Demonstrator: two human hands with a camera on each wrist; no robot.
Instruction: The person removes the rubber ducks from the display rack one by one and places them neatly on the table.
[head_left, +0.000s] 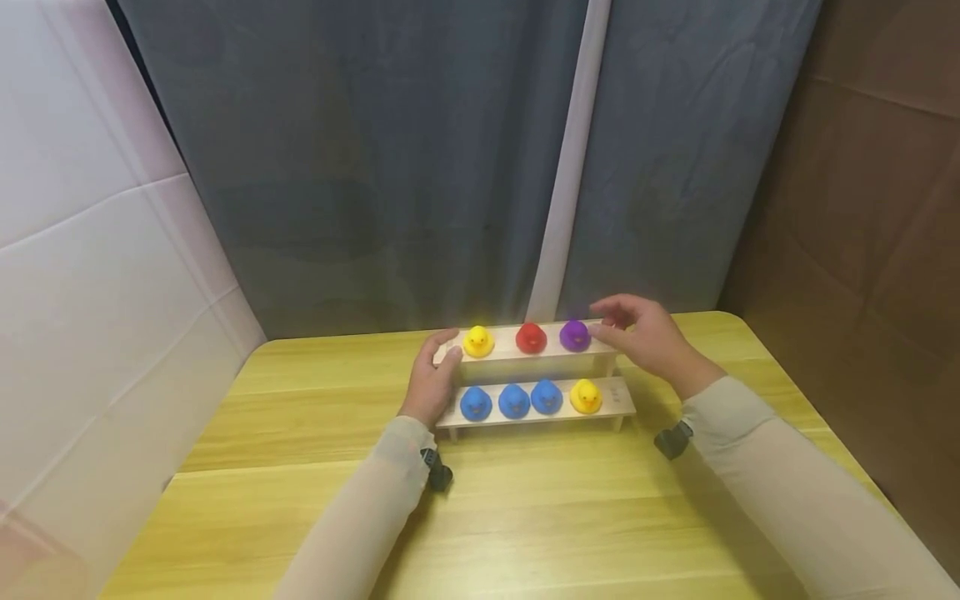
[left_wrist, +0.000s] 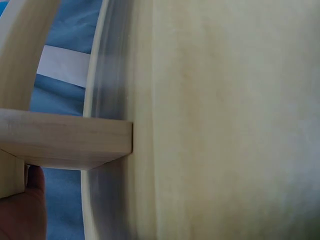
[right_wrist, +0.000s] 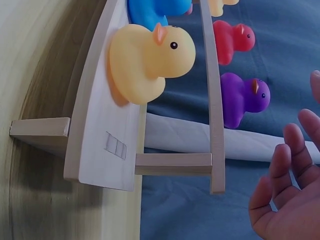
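A two-tier wooden rack [head_left: 621, 402] stands on the table. Its upper shelf bears a yellow rubber duck [head_left: 478, 342], a red duck [head_left: 532, 339] and a purple duck [head_left: 575, 337]. Blue ducks [head_left: 513, 402] and another yellow duck [head_left: 587, 397] sit along the lower shelf. My left hand [head_left: 431, 383] grips the rack's upper left end; in the left wrist view only part of the hand [left_wrist: 24, 212] shows against the wood. By the upper right end is my right hand [head_left: 651, 340], its fingers loosely bent. The right wrist view shows this hand [right_wrist: 295, 200] apart from the purple duck [right_wrist: 242, 100], holding nothing.
The rack is near the far edge of the yellow wood-grain table [head_left: 525, 508]. Behind it hangs a grey-blue curtain [head_left: 360, 183] with a pale strip [head_left: 566, 183]. A white sheet [head_left: 112, 250] borders the left side, a brown one [head_left: 862, 250] the right.
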